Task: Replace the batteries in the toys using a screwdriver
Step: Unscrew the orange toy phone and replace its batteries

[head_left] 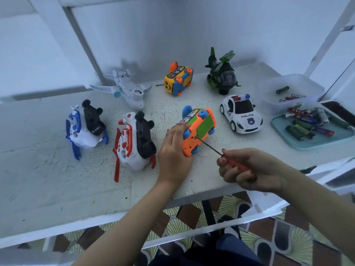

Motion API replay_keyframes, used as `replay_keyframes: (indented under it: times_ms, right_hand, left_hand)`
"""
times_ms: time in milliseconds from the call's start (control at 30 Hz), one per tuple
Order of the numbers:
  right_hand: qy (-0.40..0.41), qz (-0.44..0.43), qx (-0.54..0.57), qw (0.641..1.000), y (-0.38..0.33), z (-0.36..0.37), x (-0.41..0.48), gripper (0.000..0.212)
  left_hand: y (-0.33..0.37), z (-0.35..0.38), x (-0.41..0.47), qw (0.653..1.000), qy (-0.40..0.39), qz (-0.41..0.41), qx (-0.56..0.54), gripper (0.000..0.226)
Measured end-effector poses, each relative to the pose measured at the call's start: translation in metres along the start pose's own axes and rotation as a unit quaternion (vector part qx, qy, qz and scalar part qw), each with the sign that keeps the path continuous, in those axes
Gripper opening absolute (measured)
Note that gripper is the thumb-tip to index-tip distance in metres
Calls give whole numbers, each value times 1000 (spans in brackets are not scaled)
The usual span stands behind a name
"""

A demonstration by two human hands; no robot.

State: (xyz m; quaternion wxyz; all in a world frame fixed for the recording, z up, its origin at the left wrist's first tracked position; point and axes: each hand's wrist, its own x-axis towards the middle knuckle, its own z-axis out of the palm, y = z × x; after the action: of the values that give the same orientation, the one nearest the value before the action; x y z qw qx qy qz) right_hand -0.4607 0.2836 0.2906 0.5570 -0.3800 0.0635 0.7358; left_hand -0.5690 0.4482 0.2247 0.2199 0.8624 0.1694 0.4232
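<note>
The orange toy bus [199, 129] is flanked on the table [57, 179] by a police car [241, 114] and a red-and-white helicopter [132, 143]; batteries [307, 121] are heaped in a teal tray [324, 141] (far right). The bus, tipped on its side, is gripped by the left hand [175, 150], while the screwdriver [213, 148] is clenched in the right hand [249, 169], tip set against the underside.

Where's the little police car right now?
In the head view, the police car stands right of centre, between the orange toy bus and the battery tray, in front of the green helicopter.
</note>
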Motion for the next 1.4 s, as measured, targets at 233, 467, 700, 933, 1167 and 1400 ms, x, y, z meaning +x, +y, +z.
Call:
replay_keyframes:
  times_ms: [233, 467, 700, 933, 1167, 1400]
  right_hand:
    - [66, -11, -7, 998, -3, 0, -8, 27]
    - [274, -218, -415, 840, 4, 10, -5, 30]
    - [352, -375, -747, 421, -10, 2, -8, 16]
    - [282, -239, -668, 646, -15, 7, -11, 21]
    - [194, -103, -427, 877, -18, 18, -3, 50]
    - [62, -12, -93, 994, -29, 18, -7, 24]
  left_hand:
    - [-1, 3, -4, 998, -12, 61, 25, 57]
    - [-4, 4, -4, 997, 0, 68, 23, 61]
    - [-5, 4, -3, 998, 0, 60, 29, 71]
    - [-2, 5, -3, 998, 17, 49, 29, 66]
    - [-2, 0, -3, 999, 25, -27, 24, 63]
    - [-3, 2, -3, 999, 34, -31, 14, 68]
